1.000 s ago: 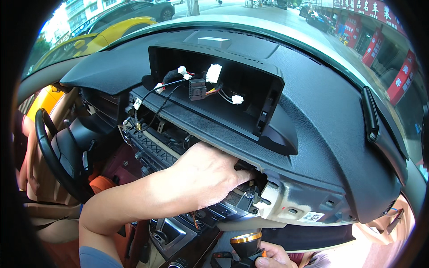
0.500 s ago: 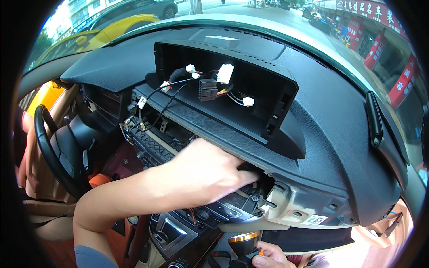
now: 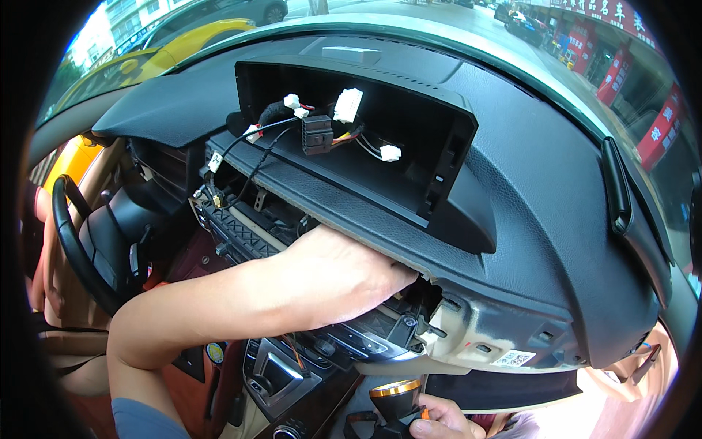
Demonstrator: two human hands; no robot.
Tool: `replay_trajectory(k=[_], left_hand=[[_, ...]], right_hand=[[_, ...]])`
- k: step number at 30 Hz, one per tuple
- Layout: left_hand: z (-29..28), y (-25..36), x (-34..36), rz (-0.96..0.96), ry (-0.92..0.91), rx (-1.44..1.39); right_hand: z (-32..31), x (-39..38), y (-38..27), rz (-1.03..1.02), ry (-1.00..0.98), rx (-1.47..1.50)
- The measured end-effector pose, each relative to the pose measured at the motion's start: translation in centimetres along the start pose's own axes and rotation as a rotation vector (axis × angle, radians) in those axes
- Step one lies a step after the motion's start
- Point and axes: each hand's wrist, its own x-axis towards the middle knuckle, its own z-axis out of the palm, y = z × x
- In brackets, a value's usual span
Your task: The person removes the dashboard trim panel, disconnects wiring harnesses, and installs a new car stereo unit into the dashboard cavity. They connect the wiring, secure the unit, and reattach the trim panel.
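Note:
My left hand point(image 3: 351, 274) reaches through the gap beneath the dashboard's top edge, its back toward me. Its fingers are hidden inside the dash, so what they touch does not show. Low in the picture, my right hand point(image 3: 447, 418) is closed round a black lamp point(image 3: 395, 399) with a gold rim and an orange part by the thumb. Above the left hand, the black screen housing point(image 3: 395, 186) stands with an open front. A dark multi-pin connector point(image 3: 317, 134) and white plugs point(image 3: 348, 105) hang in front of it on loose wires.
To the left is the steering wheel point(image 3: 69, 241), with another person's arm point(image 3: 53, 256) beyond it. A bare trim mount point(image 3: 479, 340) shows right of the gap. Below lies the centre console point(image 3: 281, 377) with its shifter surround. The windscreen rises behind the dashboard.
My left hand has gone deeper under the dash edge, and its fingers have dropped out of sight. The view has shifted slightly. My right hand still holds the lamp.

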Motion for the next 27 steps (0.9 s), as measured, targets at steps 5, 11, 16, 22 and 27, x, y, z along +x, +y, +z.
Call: replay_trajectory(k=[5, 11, 16, 22, 27], left_hand=[[-0.9, -0.1, -0.4, -0.048, -0.029, -0.159], [-1.8, 0.3, -0.8, -0.103, -0.19, -0.139], [-0.7, 2.3, 0.9, -0.116, -0.33, 0.045], [0.1, 4.2, 3.1, -0.099, -0.309, 0.284], [0.8, 2.8, 3.0, 0.035, -0.383, 0.35]], right_hand=[[0.0, 0.0, -0.3, -0.006, -0.059, 0.017], [-0.4, 0.2, 0.7, 0.0, -0.024, 0.007], [-0.4, -0.3, 1.3, -0.007, -0.036, -0.008], [-0.6, -1.4, 2.4, -0.004, -0.047, -0.053], [-1.6, -3.7, 4.0, 0.048, -0.096, 0.057]])
